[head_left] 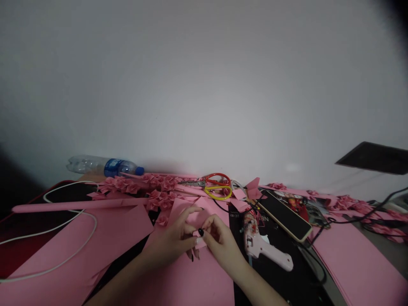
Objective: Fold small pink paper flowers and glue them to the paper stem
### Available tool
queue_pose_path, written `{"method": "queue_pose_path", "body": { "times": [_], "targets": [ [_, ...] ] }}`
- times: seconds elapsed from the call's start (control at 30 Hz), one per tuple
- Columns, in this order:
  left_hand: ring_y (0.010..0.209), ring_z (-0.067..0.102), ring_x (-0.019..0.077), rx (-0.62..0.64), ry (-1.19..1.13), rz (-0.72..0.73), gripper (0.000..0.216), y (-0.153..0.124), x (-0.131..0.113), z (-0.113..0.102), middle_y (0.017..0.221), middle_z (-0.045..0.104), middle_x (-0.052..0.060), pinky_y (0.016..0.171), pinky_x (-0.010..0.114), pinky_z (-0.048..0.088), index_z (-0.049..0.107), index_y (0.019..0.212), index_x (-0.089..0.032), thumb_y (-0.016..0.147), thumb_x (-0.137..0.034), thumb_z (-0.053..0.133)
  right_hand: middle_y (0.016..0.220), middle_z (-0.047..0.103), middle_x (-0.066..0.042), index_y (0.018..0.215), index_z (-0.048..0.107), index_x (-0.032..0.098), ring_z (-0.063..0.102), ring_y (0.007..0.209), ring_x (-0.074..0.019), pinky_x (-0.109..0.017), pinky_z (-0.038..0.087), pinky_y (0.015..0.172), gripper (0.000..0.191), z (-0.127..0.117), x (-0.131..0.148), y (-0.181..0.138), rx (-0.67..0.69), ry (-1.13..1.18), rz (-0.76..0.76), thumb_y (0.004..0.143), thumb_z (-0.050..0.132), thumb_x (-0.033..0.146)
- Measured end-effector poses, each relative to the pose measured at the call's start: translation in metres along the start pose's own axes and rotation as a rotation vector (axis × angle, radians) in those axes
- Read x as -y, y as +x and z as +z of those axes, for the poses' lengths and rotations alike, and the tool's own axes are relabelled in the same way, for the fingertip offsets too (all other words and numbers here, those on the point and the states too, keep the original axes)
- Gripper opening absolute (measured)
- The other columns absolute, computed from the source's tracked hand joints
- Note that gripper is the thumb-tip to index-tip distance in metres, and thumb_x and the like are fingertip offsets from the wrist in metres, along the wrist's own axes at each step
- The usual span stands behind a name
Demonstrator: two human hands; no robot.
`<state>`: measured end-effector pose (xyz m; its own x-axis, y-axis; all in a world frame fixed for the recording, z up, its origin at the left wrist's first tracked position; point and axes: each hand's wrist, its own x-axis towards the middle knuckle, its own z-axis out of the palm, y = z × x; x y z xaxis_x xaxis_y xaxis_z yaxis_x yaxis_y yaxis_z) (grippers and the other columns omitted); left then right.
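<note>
Paper piece (200, 243) pinched by left hand (174, 242) and right hand (223, 244), seemingly part-folded; many folded flowers (159, 195) finished, flat sheets (105, 238) left.

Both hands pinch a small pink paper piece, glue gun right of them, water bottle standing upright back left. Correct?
No. Head view: the water bottle lies on its side back left, not upright. Rest holds: left hand and right hand pinch the small pink paper piece, glue gun right of them.

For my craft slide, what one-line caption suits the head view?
Left hand and right hand pinch a small pink paper piece over pink sheets, near a glue gun and scissors.
</note>
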<state>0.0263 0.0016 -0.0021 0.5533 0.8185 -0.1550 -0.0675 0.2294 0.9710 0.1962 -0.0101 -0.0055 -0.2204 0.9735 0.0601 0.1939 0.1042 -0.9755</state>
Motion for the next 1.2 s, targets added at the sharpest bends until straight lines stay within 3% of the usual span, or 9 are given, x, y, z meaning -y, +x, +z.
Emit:
{"method": "queue_pose_path", "body": {
  "times": [0.23, 0.43, 0.77, 1.2],
  "targets": [
    [0.056, 0.066, 0.0134, 0.028, -0.033, -0.008, 0.063, -0.001, 0.0, -0.002, 0.067, 0.061, -0.007, 0.056, 0.027, 0.053, 0.032, 0.134, -0.023, 0.082, -0.024, 0.067, 0.057, 0.04, 0.006, 0.067, 0.038, 0.023, 0.036, 0.051, -0.0113, -0.023, 0.028, 0.047, 0.03, -0.001, 0.003, -0.003, 0.127, -0.035, 0.024, 0.094, 0.047, 0.033],
    [0.065, 0.069, 0.0167, 0.046, -0.081, 0.005, 0.04, 0.002, 0.004, -0.006, 0.07, 0.064, -0.003, 0.066, 0.031, 0.054, 0.046, 0.115, -0.021, 0.086, -0.041, 0.065, 0.054, 0.033, 0.009, 0.07, 0.039, 0.024, 0.03, 0.045, -0.0098, -0.022, 0.026, 0.043, 0.038, -0.001, -0.006, -0.004, 0.043, 0.114, 0.089, 0.094, 0.049, 0.052],
    [0.067, 0.061, 0.0154, -0.103, 0.032, 0.074, 0.031, 0.007, 0.008, -0.006, 0.075, 0.062, 0.0, 0.066, 0.029, 0.049, 0.058, 0.086, -0.018, 0.079, -0.046, 0.07, 0.057, 0.034, 0.008, 0.068, 0.038, 0.024, 0.032, 0.047, -0.0101, -0.022, 0.029, 0.044, 0.038, 0.0, -0.005, -0.006, 0.017, 0.051, 0.054, 0.095, 0.048, 0.049],
    [0.068, 0.058, 0.0158, -0.159, 0.025, 0.101, 0.027, 0.006, 0.006, -0.01, 0.07, 0.064, 0.002, 0.069, 0.028, 0.05, 0.071, 0.074, -0.017, 0.073, -0.043, 0.077, 0.052, 0.039, 0.009, 0.069, 0.04, 0.023, 0.031, 0.042, -0.0085, -0.021, 0.024, 0.041, 0.04, 0.0, -0.002, -0.005, 0.037, 0.133, 0.087, 0.093, 0.05, 0.053]
  ]
}}
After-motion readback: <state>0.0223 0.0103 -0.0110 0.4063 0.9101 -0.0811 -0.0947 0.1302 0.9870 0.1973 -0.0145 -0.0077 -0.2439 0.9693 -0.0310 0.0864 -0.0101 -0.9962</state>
